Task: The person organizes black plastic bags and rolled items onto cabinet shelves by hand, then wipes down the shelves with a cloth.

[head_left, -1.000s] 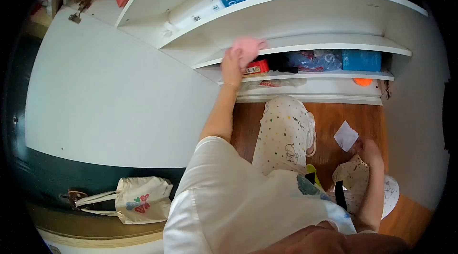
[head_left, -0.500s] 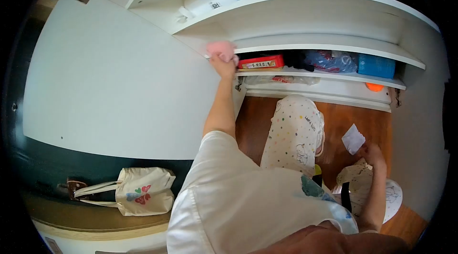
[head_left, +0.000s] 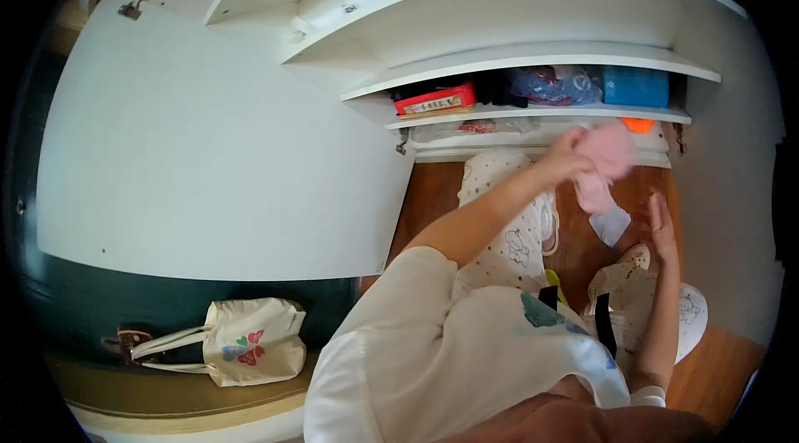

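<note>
My left hand (head_left: 568,162) is closed around a pink cloth (head_left: 607,152), blurred by motion, in front of the lower shelves. A small white paper-like piece (head_left: 612,227) shows just below the cloth's hanging end; whether it is attached to it or lies behind it I cannot tell. To the right, my right hand (head_left: 661,225) has its fingers stretched out, apart from the cloth and the white piece. Under both hands is a brown wooden floor (head_left: 574,268), with a white dotted bag-like item (head_left: 508,218) to the left.
A white cabinet door (head_left: 200,143) stands open at left. On the lower shelf (head_left: 541,113) are a red box (head_left: 437,100), plastic-wrapped things (head_left: 553,85) and a blue box (head_left: 635,87). A cream tote bag (head_left: 256,343) hangs at lower left.
My left hand has moved right with the pink cloth, from the shelf's left end toward my right hand. My right hand has let go of the white piece and raised its fingers.
</note>
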`<state>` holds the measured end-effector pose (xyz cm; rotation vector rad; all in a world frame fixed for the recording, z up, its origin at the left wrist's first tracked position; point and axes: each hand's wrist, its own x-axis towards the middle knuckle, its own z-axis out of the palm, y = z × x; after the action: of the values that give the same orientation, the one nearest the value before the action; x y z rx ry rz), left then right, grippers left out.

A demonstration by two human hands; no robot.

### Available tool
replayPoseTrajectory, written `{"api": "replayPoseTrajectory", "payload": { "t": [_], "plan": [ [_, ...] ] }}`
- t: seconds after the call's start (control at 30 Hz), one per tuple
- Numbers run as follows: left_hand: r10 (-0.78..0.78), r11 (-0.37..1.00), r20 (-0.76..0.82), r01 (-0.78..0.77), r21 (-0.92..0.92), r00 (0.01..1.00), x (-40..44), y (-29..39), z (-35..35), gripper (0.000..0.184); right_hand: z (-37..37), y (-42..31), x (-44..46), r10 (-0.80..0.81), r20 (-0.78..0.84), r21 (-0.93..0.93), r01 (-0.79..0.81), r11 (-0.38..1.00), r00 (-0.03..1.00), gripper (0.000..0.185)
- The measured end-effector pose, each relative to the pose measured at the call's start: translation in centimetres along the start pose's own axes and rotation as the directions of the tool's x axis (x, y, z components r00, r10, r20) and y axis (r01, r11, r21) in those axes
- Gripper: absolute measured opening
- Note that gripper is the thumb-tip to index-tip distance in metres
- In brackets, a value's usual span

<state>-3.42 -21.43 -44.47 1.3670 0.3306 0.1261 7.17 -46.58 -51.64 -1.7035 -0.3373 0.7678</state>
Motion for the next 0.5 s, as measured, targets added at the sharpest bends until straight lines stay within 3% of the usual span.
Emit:
{"api": "replayPoseTrajectory", "payload": {
  "t": [0.03,0.07,0.1,0.17,0.2,0.23,0.3,0.33,0.4,0.47,0.5],
  "plan": [
    [-0.061,0.995,0.123,0.07,-0.068,0.99,-0.2,-0.6,1.8,0.058,0.5,-2.7,-1.2,0.105,0.058,0.345,-0.119,0.931,0.993,0.071],
    [-0.097,0.992,0.21,0.111,-0.058,0.973,-0.5,-0.9,2.9,0.058,0.6,-4.5,-2.0,0.087,0.148,0.445,-0.145,0.884,0.985,0.076],
    [-0.133,0.987,0.294,0.152,-0.045,0.947,-0.8,-1.2,4.0,0.058,0.3,-3.6,-1.8,0.093,0.142,0.455,-0.149,0.878,0.985,0.076],
    [0.051,0.965,0.457,-0.161,0.206,0.888,-2.3,-2.2,7.1,0.056,0.1,-1.7,-1.2,0.09,0.171,0.366,-0.148,0.919,0.981,0.079],
    [0.029,0.996,0.458,-0.065,0.064,0.888,-2.8,-2.0,7.9,0.054,0.1,-2.2,-1.5,0.127,0.235,0.4,-0.215,0.891,0.964,0.077],
    [0.022,0.996,0.458,-0.06,0.069,0.889,-2.9,-1.4,7.8,0.054,0.1,-2.4,-1.6,0.128,0.237,0.406,-0.218,0.887,0.963,0.077],
    [-0.16,0.982,0.388,0.187,-0.033,0.908,-3.5,0.8,7.1,0.051,0.2,-2.8,-1.6,0.074,0.306,0.546,-0.239,0.803,0.949,0.073],
    [-0.144,0.972,0.322,0.194,-0.131,0.936,-3.9,1.2,6.4,0.037,0.3,-3.6,-1.9,0.07,0.31,0.55,-0.239,0.8,0.948,0.073],
    [-0.155,0.89,0.379,0.296,-0.347,0.912,-3.6,1.4,3.0,0.028,0.6,-5.0,-2.4,0.125,0.271,0.526,-0.255,0.811,0.955,0.063],
    [-0.109,0.683,0.223,0.236,-0.691,0.969,-3.6,0.9,-1.4,0.029,0.1,-4.0,-1.6,0.186,0.216,0.433,-0.265,0.861,0.958,0.058],
    [0.181,0.792,0.168,-0.042,-0.61,0.969,-3.6,2.5,-3.2,0.029,-0.2,-3.2,-1.1,0.241,0.15,0.335,-0.279,0.9,0.959,0.053]
  ]
}}
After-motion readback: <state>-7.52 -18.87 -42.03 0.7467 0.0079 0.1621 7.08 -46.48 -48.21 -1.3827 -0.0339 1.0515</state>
